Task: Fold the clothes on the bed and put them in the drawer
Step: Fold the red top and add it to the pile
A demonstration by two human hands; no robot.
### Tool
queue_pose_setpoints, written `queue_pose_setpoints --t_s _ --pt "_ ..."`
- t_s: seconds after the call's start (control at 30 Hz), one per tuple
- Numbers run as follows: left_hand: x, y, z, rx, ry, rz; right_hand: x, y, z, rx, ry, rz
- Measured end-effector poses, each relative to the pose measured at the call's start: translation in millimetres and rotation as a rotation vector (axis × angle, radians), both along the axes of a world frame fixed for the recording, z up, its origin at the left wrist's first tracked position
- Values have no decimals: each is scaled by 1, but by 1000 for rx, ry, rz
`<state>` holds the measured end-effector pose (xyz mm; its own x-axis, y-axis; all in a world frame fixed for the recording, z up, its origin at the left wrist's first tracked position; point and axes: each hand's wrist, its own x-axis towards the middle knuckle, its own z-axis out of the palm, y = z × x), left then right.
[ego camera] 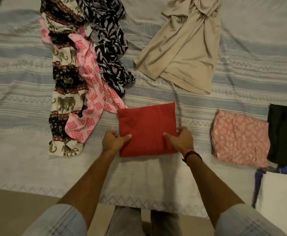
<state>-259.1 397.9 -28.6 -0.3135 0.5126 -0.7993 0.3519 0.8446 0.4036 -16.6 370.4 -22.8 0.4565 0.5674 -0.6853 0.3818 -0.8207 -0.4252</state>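
The folded red garment (147, 130) lies near the bed's (20, 116) front edge. My left hand (114, 141) and right hand (182, 139), arms outstretched, each pinch a side. Four unfolded clothes lie farther back; folded pink piece (239, 138) sits right.

Both hands, left hand (114, 140) and right hand (182, 138), pinch the folded red garment (147, 126).
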Motion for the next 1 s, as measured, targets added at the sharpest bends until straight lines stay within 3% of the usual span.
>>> queue_pose_setpoints --t_s 0.33,0.43,0.6,1.0 --pt "10 2 -15 -60 -260 52 4 -3 -27 -63 253 -68" --pt "16 0 -9 18 -261 57 3 -7 -25 -29 299 -101" --pt "21 -6 10 126 -306 37 2 -19 -5 73 384 -172" --pt "62 -58 95 106 -391 -76 38 -96 86 187 336 -176"
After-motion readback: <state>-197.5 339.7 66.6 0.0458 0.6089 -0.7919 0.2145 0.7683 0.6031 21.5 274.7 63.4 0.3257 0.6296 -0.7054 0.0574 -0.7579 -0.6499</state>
